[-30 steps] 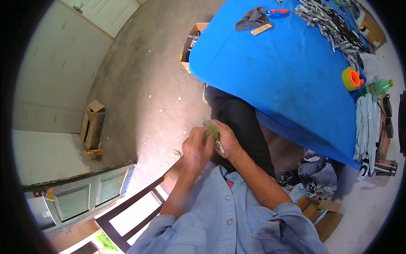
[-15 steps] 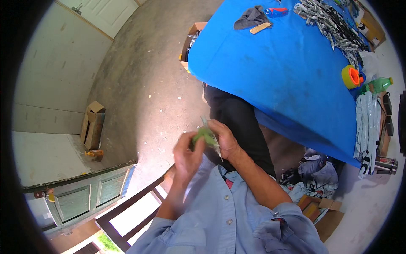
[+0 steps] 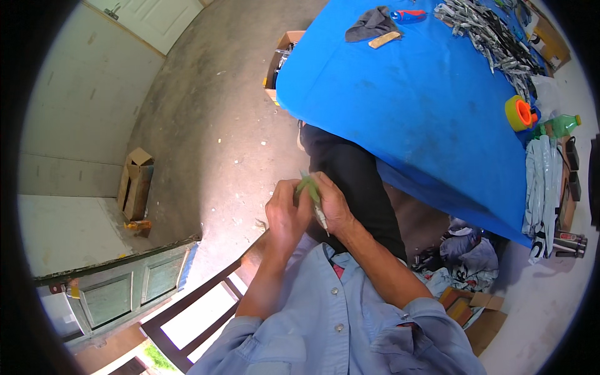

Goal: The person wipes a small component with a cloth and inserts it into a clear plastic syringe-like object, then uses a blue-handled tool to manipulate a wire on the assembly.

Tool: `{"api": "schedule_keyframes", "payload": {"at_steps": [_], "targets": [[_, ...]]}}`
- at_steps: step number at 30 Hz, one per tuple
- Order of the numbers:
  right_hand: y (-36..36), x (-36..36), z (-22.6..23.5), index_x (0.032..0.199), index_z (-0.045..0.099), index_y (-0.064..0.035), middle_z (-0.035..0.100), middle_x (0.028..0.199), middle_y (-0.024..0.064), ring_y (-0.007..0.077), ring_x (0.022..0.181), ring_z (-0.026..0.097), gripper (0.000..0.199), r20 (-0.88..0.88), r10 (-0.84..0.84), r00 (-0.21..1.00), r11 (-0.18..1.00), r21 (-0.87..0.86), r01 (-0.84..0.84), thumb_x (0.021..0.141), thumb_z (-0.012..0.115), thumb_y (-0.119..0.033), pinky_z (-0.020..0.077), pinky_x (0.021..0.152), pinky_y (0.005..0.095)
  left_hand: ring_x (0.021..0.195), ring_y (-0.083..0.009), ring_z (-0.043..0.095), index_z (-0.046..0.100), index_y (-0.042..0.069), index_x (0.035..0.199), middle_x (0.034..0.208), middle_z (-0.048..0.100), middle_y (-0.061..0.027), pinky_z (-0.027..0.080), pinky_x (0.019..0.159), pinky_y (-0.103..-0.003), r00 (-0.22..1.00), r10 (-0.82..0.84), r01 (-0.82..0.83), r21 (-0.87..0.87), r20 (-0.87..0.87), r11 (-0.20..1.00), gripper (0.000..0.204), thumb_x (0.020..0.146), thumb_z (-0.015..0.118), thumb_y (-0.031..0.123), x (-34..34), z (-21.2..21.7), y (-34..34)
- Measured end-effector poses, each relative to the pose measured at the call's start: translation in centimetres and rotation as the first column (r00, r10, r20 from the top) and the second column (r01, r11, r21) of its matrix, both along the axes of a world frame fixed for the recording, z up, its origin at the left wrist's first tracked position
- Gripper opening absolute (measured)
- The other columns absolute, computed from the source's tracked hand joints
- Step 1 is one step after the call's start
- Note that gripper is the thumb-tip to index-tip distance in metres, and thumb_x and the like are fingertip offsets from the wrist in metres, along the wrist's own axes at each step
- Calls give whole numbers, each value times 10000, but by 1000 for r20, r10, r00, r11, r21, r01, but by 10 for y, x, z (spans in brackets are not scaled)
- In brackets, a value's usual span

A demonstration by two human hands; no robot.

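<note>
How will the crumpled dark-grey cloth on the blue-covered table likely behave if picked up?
The crumpled dark-grey cloth will probably sag when lifted, since it lies in loose folds. It is likely light, as it looks thin. Rolling seems unlikely, given its flat, irregular spread on the blue-covered table.

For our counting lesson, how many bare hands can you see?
2: the left hand and, close beside it, the right hand, both holding a green item near the blue shirt. Parts of both are hidden.

daylight blows out the lower left, brightening the speckled grey concrete floor [image 3: 240,162] left of centre; lines bow toward black corners; the small pale-green piece [image 3: 307,184] at centre blurs.
</note>
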State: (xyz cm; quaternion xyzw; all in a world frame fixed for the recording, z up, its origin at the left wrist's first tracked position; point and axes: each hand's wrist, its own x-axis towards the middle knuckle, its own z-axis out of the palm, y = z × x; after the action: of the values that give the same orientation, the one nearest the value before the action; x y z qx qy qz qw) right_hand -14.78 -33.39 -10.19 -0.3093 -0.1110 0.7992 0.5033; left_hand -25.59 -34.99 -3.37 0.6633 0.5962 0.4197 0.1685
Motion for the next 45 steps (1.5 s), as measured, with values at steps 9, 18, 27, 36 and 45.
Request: {"api": "schedule_keyframes", "payload": {"at_steps": [9, 18, 27, 36, 45], "targets": [[-3, 5, 17, 976, 591, -87, 605, 880, 18, 87, 755, 569, 180, -14, -10, 1000, 1000, -18, 10, 1075, 507, -211, 473, 664, 247, 689, -123, 613, 674, -39, 997, 779, 667, -95, 491, 603, -286, 993, 14, 11, -217, 117, 976, 122, 914, 717, 39, -2, -1, -19], [0, 5, 4, 1004, 601, -64, 637, 958, 36, 117, 858, 611, 178, -95, 15, 995, 998, 57, -10, 1066, 561, -226, 519, 793, 264, 682, -66, 558, 671, -45, 1001, 762, 633, -47, 451, 576, -239, 978, 55, -4, -242, 203, 970, 99, 937, 690, 28, 1, 3, -20], [-5, 0, 3, 1040, 596, -69, 628, 925, 12, 76, 838, 603, 122, -49, -21, 999, 1000, 0, 21, 1068, 554, -180, 504, 743, 231, 685, -79, 574, 670, -43, 970, 735, 641, -58, 461, 589, -248, 951, 121, -44, -265, 283, 963, 119, 942, 695, 70, -4, 6, 4], [-3, 3, 8, 998, 592, -86, 661, 959, 25, 93, 875, 633, 105, -52, 10, 999, 999, 32, -8, 1052, 596, -176, 535, 800, 256, 680, -62, 553, 660, -38, 973, 748, 630, -23, 441, 582, -233, 954, 109, -29, -278, 278, 960, 101, 958, 687, 58, -3, -3, -21], [-5, -1, 7, 1027, 600, -69, 640, 939, 13, 74, 842, 603, 94, 2, -29, 1000, 999, 32, 29, 1058, 574, -155, 504, 763, 235, 698, -75, 577, 662, -47, 981, 762, 647, -42, 471, 611, -242, 953, 155, -72, -303, 261, 950, 119, 958, 688, 68, -8, 3, -2]]}}
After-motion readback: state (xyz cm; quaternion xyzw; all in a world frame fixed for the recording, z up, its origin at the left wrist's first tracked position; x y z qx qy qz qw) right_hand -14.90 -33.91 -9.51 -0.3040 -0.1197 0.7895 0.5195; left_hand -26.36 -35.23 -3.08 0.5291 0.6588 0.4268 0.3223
